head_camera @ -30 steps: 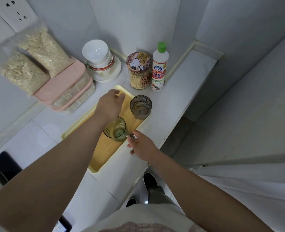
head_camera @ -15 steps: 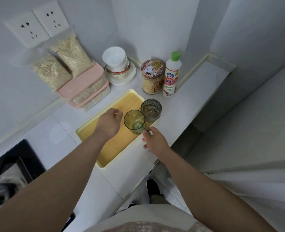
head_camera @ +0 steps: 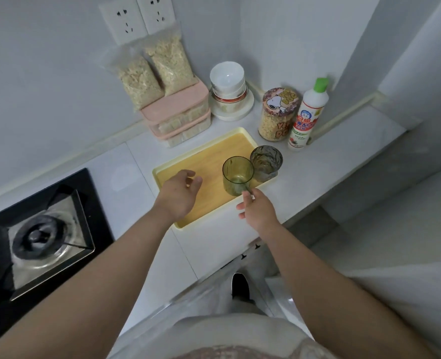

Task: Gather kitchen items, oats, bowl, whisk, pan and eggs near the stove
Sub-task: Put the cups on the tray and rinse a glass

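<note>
Two clear bags of oats [head_camera: 139, 79] lean on the wall atop stacked pink-lidded boxes [head_camera: 177, 112]. White bowls [head_camera: 227, 76] are stacked on a plate beside them. A yellow tray [head_camera: 209, 154] holds a green glass [head_camera: 237, 174] and a smoky glass [head_camera: 266, 161]. My right hand [head_camera: 258, 211] pinches a thin metal utensil handle [head_camera: 246, 189] that stands in the green glass. Over the tray's left part hovers my left hand [head_camera: 180, 193], its fingers loosely curled and holding nothing. The gas stove [head_camera: 40, 239] lies at the left.
A cartoon-print jar of grains [head_camera: 277, 115] and a white bottle with a green cap [head_camera: 308, 115] stand behind the tray. Wall sockets [head_camera: 136, 16] sit above the oats. The counter edge runs just below the tray, with the floor and my feet beyond it.
My left hand has drawn back from the green glass toward the tray's left. The view swung left, so the stove now shows. My right hand stays at the utensil handle.
</note>
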Demonstrator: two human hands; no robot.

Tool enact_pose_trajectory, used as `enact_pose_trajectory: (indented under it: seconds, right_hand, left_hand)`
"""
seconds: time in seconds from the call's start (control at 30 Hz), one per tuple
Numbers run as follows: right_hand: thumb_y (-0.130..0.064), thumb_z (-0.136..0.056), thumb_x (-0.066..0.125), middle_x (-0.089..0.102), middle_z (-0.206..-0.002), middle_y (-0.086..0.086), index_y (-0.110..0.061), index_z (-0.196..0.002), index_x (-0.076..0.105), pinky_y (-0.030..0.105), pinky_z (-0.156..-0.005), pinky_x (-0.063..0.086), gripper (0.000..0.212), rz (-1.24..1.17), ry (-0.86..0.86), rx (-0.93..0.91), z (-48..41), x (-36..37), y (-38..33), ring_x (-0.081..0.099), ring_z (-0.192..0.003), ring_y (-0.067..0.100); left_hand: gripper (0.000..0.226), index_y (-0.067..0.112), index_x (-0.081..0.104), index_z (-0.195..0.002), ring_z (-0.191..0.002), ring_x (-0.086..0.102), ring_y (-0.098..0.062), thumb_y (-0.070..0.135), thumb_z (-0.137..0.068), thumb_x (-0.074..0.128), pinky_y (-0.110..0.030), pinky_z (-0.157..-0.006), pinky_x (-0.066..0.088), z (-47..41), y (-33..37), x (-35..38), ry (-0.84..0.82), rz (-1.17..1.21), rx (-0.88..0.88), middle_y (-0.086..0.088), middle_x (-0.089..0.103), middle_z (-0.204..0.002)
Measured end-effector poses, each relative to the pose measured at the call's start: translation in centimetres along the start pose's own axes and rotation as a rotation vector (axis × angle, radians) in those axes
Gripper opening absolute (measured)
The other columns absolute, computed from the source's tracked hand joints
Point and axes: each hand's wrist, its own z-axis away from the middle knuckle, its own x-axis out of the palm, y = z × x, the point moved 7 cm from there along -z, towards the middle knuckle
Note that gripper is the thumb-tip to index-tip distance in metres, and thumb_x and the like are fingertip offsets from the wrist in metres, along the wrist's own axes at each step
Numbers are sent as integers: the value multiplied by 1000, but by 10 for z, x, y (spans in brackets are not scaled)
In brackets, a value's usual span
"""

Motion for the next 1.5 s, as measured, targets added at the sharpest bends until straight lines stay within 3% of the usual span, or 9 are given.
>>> enact_pose_trajectory:
  seconds: [0.13, 0.23, 0.43, 0.5, 0.57, 0.67, 0.83, 1.17, 1.5]
  right_hand:
    - [-32, -106, 37, 69, -101, 5, -16, -122, 48, 28, -63, 56, 25, -7, 57, 13, 5, 2, 2, 69, -90, 21]
    - [-49, -98, 40, 66, -117, 14, -15, -137, 38, 46, -88, 56, 51, 27, 150, 55, 17, 11, 4, 66, -103, 33]
    - [-29, -100, 49, 55, -128, 16, -8, -131, 38, 40, -90, 45, 39, -152, 405, -71, 122, 76, -37, 57, -113, 36]
    - [-32, -100, 48, 59, -109, 11, -13, -117, 45, 37, -78, 45, 26, -205, 254, -127, 157, 133, -54, 59, -93, 30]
    - [-36, -98, 47, 59, -94, 6, -19, -103, 49, 37, -72, 46, 18, -212, 16, -199, 207, 217, -71, 55, -78, 22]
    - [-33, -98, 47, 57, -81, 0, -18, -99, 55, 39, -72, 50, 17, -118, -280, -361, 298, 322, -99, 56, -72, 17]
    - [-30, -100, 46, 53, -78, -3, -15, -102, 59, 30, -64, 46, 19, 45, -666, -473, 437, 454, -106, 51, -68, 12]
    - [-24, -97, 48, 49, -73, 5, -12, -89, 56, 33, -62, 41, 17, 346, -1200, -604, 644, 641, -27, 48, -62, 15]
    - [-29, -99, 48, 51, -71, 0, -14, -88, 56, 33, -61, 42, 20, 553, -1543, -565, 815, 811, 58, 50, -63, 15]
  left_hand:
    - [45, 19, 49, -140, -113, 56, -17, 44, -103, 44, -25, -85, 40, 30, -30, -22, 43, 51, -20, 2, 60, -128]
    - [45, 18, 49, -139, -112, 56, -16, 44, -102, 45, -25, -84, 41, 61, -61, -40, 79, 99, -44, 2, 60, -126]
    - [40, 19, 54, -135, -98, 59, -12, 39, -101, 50, -19, -80, 43, 157, -143, -98, 242, 243, -96, 5, 64, -120]
    - [38, 20, 55, -134, -90, 57, -4, 37, -100, 51, -4, -68, 39, 197, -168, -119, 295, 310, -129, 10, 62, -115]
    - [36, 21, 57, -132, -97, 59, -3, 35, -99, 54, -4, -74, 40, 257, -214, -147, 392, 419, -196, 12, 62, -113]
    - [30, 22, 63, -124, -104, 64, -8, 32, -96, 57, -28, -95, 50, 346, -279, -186, 602, 535, -273, 12, 68, -106]
    - [14, 28, 69, -102, -90, 70, -12, 31, -90, 62, -42, -89, 57, 501, -381, -226, 958, 711, -498, 8, 73, -90]
    - [6, 18, 69, -95, -81, 73, -20, 18, -92, 63, -42, -84, 58, 744, -510, -198, 1425, 929, -871, -5, 74, -89]
    - [15, 13, 69, -106, -86, 72, -17, 17, -95, 60, -37, -81, 58, 921, -622, -197, 1643, 957, -1212, -5, 73, -98]
